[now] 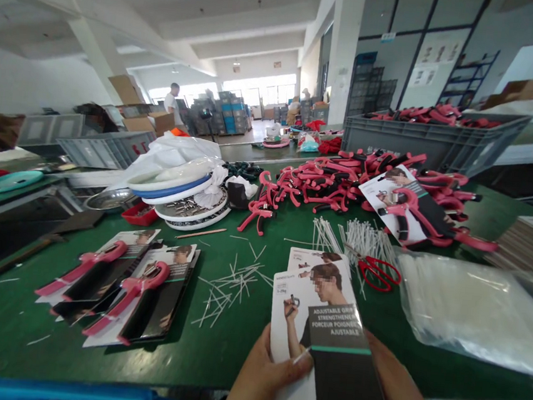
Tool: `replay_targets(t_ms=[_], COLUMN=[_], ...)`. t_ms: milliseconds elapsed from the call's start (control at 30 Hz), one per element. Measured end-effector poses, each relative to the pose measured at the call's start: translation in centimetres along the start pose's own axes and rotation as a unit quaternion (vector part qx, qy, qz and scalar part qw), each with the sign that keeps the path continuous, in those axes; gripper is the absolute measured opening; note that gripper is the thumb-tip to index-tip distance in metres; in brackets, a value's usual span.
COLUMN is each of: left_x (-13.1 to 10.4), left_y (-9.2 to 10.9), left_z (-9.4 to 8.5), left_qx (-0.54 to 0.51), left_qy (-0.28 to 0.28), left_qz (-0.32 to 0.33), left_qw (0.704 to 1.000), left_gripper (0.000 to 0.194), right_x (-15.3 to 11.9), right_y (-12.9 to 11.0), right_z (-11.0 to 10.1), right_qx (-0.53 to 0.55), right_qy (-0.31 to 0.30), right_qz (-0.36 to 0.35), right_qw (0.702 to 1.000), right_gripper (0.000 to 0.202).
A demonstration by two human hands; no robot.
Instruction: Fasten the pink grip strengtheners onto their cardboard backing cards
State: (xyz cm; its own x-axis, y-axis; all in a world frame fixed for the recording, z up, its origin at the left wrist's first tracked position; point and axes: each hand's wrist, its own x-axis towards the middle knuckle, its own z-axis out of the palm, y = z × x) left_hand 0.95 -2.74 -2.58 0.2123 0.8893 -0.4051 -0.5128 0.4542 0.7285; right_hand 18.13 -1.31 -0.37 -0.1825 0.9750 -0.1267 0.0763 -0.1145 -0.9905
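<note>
The left hand (264, 376) grips a stack of printed cards (342, 390), its thumb pressed on the front one below the picture of an arm. The right hand (401, 389) is at the stack's right edge; its fingers are hidden behind the cards, so how far they close cannot be told. The cards are tilted between the hands, above the near side of the green table (212, 368), and another card's top shows behind the front one. Just beyond the hands lie red-handled scissors (384, 275) beside a bundle of white ties (369, 238). Loose ties (235, 282) are scattered beyond and left of the left hand, and farther left lie two carded grips (137, 294), pink and black. Right of the right hand and beyond it is a clear plastic bag (477, 311). Well beyond both hands are a heap of pink and black grips (325, 177), another carded grip (409, 210) leaning at its right, and a filled grey crate (423, 143) behind
</note>
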Motion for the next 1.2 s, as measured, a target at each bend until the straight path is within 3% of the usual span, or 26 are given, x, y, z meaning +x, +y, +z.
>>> replay_targets(t_ms=[67, 133, 200, 233, 300, 367, 500, 567, 733, 900, 1000, 1100, 1167, 1200], left_x=[0.0, 0.0, 0.1, 0.1, 0.3, 0.6, 0.9, 1.0, 1.2, 1.0, 0.8, 0.6, 0.6, 0.5], left_y=[0.0, 0.0, -0.1, -0.2, -0.4, -0.6, -0.8, -0.9, -1.2, -0.9, -0.8, -0.6, -0.5, -0.4], left_z=[0.1, 0.3, 0.4, 0.5, 0.5, 0.4, 0.3, 0.1, -0.7, -0.4, 0.1, 0.4, 0.5, 0.5], left_qx=[0.003, 0.009, 0.014, 0.016, 0.023, 0.035, 0.046, 0.038, 0.019, 0.026, 0.03, 0.009, -0.009, -0.012], left_qy=[0.01, 0.021, 0.027, 0.026, 0.026, 0.038, 0.05, 0.038, 0.022, 0.009, -0.005, -0.023, -0.016, -0.006], left_qz=[0.006, 0.021, 0.038, 0.047, 0.072, 0.106, 0.121, 0.105, 0.075, 0.052, 0.077, 0.073, 0.059, 0.053], left_qw=[1.0, 1.0, 0.999, 0.998, 0.997, 0.993, 0.99, 0.993, 0.997, 0.998, 0.997, 0.997, 0.998, 0.998], left_gripper=[0.091, 0.095, 0.092, 0.089, 0.084, 0.082, 0.082, 0.084, 0.09, 0.089, 0.077, 0.074, 0.08, 0.079], right_x=[0.2, 0.0, -0.4, -0.6, -0.8, -0.6, 0.4, 0.9, 2.1, 1.3, 0.0, -0.8, -1.2, -1.4], right_y=[-0.4, -1.1, -1.8, -2.2, -2.8, -3.1, -3.1, -3.0, -2.2, -2.4, -3.5, -3.8, -3.3, -2.9], right_z=[-0.9, -1.6, -1.8, -1.7, -1.1, -0.3, 0.9, 0.9, -0.2, -0.8, -0.8, -1.2, -1.7, -1.8], right_qx=[-0.075, -0.155, -0.27, -0.339, -0.464, -0.54, -0.611, -0.626, -0.587, -0.442, -0.373, -0.353, -0.336, -0.337], right_qy=[0.03, 0.1, 0.154, 0.149, 0.091, 0.023, -0.086, -0.117, -0.168, -0.136, -0.055, 0.09, 0.184, 0.198], right_qz=[-0.049, -0.102, -0.203, -0.271, -0.383, -0.422, -0.436, -0.438, -0.458, -0.501, -0.498, -0.451, -0.415, -0.415], right_qw=[0.996, 0.978, 0.929, 0.888, 0.793, 0.728, 0.655, 0.634, 0.646, 0.732, 0.781, 0.814, 0.825, 0.821], right_gripper=[0.043, 0.043, 0.038, 0.035, 0.029, 0.023, 0.028, 0.03, 0.02, 0.02, 0.02, 0.027, 0.032, 0.032])
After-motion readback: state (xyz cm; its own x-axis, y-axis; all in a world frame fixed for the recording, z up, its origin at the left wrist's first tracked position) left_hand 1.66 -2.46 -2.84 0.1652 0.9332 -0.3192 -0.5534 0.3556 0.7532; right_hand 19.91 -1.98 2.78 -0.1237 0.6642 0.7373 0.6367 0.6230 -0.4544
